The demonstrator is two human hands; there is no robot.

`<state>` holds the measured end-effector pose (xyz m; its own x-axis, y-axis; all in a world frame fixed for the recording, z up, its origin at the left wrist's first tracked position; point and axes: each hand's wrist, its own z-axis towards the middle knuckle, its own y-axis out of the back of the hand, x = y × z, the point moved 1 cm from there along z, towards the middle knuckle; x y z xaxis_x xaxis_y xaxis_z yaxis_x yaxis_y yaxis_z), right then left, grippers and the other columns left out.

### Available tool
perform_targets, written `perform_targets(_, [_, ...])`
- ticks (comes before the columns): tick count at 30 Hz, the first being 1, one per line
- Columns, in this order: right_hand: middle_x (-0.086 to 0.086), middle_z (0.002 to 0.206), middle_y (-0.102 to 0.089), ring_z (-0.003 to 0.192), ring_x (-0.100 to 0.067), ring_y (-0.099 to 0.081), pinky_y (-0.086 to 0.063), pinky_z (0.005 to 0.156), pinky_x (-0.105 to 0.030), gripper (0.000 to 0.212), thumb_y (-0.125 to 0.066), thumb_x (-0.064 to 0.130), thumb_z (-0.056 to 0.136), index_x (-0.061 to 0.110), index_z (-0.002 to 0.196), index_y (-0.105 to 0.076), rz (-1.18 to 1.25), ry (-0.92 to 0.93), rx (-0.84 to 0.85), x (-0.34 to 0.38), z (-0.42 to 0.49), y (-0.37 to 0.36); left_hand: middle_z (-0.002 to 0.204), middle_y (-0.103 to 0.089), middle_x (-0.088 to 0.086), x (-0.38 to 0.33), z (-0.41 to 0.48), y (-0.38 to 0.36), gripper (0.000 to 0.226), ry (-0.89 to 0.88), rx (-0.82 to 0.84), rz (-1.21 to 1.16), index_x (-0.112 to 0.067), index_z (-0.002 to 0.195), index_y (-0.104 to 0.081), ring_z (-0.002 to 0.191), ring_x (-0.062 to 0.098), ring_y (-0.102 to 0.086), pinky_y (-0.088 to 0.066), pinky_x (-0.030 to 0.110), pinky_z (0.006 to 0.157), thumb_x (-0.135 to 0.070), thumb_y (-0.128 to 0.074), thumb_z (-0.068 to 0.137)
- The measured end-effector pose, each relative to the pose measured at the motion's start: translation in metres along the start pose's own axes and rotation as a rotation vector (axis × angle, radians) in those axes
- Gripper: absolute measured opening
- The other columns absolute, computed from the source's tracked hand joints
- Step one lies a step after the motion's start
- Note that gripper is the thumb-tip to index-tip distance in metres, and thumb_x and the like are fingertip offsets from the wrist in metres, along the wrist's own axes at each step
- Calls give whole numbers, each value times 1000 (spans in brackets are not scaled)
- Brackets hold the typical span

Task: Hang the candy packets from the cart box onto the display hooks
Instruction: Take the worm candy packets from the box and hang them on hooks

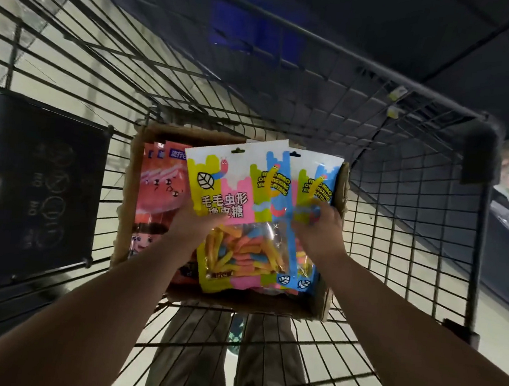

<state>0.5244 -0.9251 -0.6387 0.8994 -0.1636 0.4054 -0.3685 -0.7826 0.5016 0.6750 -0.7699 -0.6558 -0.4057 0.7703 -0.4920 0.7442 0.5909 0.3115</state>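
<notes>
Your wire cart (pixel 405 163) carries the cardboard box (pixel 328 305) of red packets (pixel 157 189). Over the box, your left hand (pixel 195 224) grips the front gummy-worm packet (pixel 231 190), printed "毛毛虫形橡皮糖". Your right hand (pixel 321 230) closes on the packet behind (pixel 320 174), lettered "MAO MAO".

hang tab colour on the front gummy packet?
Green, on the front gummy packet's hang tab; head view, the only one.
</notes>
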Motion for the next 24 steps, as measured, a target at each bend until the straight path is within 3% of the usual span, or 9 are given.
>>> perform_targets(3, [-13, 132, -45, 123, -33, -47, -47, 97, -52, 76, -68, 31, 71, 14, 137, -37, 117, -75, -29, 2, 2, 0, 110, -64, 4, 3, -4, 19, 39, -24, -72, -4, -15, 120, -62, 110, 29, -60, -44, 36, 89, -22, -73, 83])
perform_targets(5, [-15, 130, -50, 117, -34, -52, -50, 93, -48, 80, -68, 29, 72, 15, 142, -31, 151, -97, -44, 3, 6, 0, 112, -58, -1, 4, -3, 30, 37, -6, -99, -31, -19, 126, -59, 109, 18, -52, -33, 26, 85, -31, -61, 92])
perform_targets(7, [-16, 131, -52, 114, -35, -55, -52, 90, -46, 81, -68, 27, 77, 14, 145, -27, 166, -103, -68, 4, 7, 0, 112, -54, -6, 1, 0, 43, 47, 17, -138, -34, -21, 128, -58, 111, 17, -49, -27, 21, 88, -50, -50, 93])
perform_targets(10, [-12, 123, -55, 108, -31, -57, -52, 86, -39, 73, -72, 29, 80, 10, 139, -34, 185, -127, -84, 3, 8, -3, 114, -68, 3, 2, 12, 55, 85, 34, -146, -19, -21, 117, -65, 110, 29, -61, -43, 43, 102, -81, -55, 58])
perform_targets(12, [-6, 104, -57, 86, -20, -57, -49, 64, -22, 50, -73, 26, 82, 8, 119, -45, 213, -120, -45, 6, 4, -3, 105, -72, 3, 8, 15, 57, 73, 9, -142, -110, -23, 113, -68, 96, 26, -68, -52, 45, 92, -70, -71, 56])
perform_targets(14, [2, 85, -53, 68, -7, -49, -40, 46, -17, 34, -73, 25, 82, 13, 100, -47, 254, -103, -3, 7, 1, -3, 103, -72, 1, 5, 11, 56, 62, 3, -94, -133, -27, 110, -69, 94, 25, -69, -53, 44, 90, -62, -77, 60])
perform_targets(19, [9, 78, -51, 74, -13, -53, -40, 59, -22, 24, -68, 26, 86, 16, 99, -50, 259, -22, -47, 5, -13, -4, 111, -70, 2, -5, -4, 53, 31, -35, 49, -179, -22, 119, -63, 94, 17, -67, -51, 31, 86, -33, -61, 91])
perform_targets(22, [5, 79, -52, 67, -7, -51, -38, 45, -15, 21, -65, 24, 89, 12, 97, -50, 282, 25, -57, 8, -27, 2, 98, -73, 4, -13, -14, 55, 20, -29, 55, -200, -20, 104, -69, 91, 22, -69, -52, 36, 89, -32, -62, 91])
perform_targets(24, [4, 78, -53, 65, -5, -50, -37, 45, -15, 20, -64, 23, 89, 12, 98, -50, 290, 33, -78, 12, -38, 11, 94, -71, 1, -17, -21, 57, 18, -34, 39, -224, -21, 105, -67, 85, 16, -68, -51, 30, 79, -32, -60, 92])
